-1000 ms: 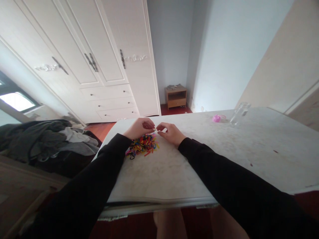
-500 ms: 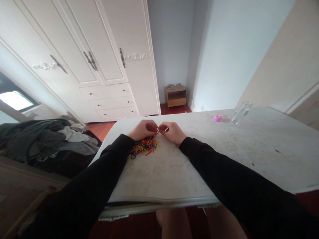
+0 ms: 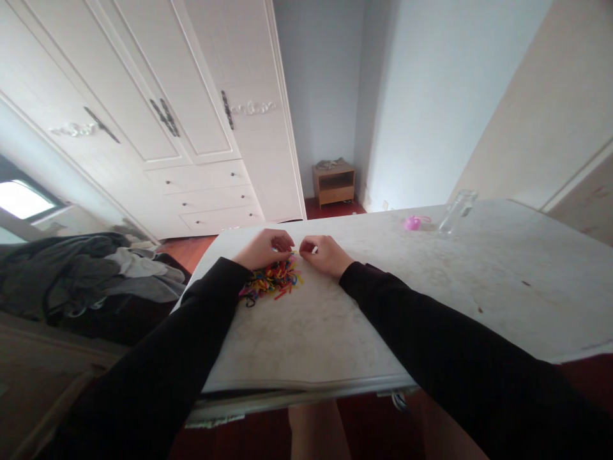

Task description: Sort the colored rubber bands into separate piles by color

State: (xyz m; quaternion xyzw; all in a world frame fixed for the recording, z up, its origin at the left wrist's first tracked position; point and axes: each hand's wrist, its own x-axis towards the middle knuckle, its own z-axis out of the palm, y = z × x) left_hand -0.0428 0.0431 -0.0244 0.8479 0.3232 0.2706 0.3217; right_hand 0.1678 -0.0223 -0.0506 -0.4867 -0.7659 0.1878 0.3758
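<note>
A heap of thin, multicoloured rubber bands [image 3: 272, 281] lies on the white table [image 3: 306, 338], its loose ends reaching toward the right. My left hand [image 3: 265, 248] is just behind and over the heap, fingers curled in a pinch. To its right, my right hand [image 3: 326, 255] is also closed, thumb and index fingertip pressed together. A narrow gap separates the two sets of fingertips. Something small and pale shows between them, too tiny to name. What either pinch holds I cannot make out.
At the table's far right, a clear glass bottle [image 3: 457, 212] stands beside a pink round object [image 3: 412, 222] with a loop. Dark clothes [image 3: 62, 268] are piled left of the table. A white wardrobe [image 3: 205, 128] and small wooden cabinet [image 3: 334, 184] stand beyond.
The fingertips, which met over a small pale thing, have come slightly apart. My left hand has shifted a little left. The whole view has moved slightly.
</note>
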